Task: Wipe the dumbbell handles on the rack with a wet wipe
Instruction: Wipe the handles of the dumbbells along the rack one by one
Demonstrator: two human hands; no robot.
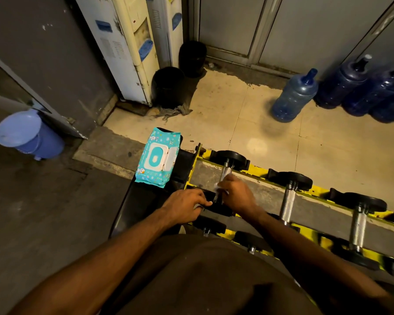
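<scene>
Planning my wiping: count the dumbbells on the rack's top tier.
3: the left dumbbell under the right hand and its wet wipe, the middle dumbbell, the right dumbbell. More may lie past the right edge.

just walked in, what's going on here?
A person is cleaning dumbbells on a yellow metal rack. The right-hand grip holds a white wet wipe on the knurled steel handle of the leftmost black dumbbell. The left-hand grip lies at that dumbbell's near end; whether it clasps anything is unclear. A teal wet-wipe pack sits, lid open, beside the rack's left end.
</scene>
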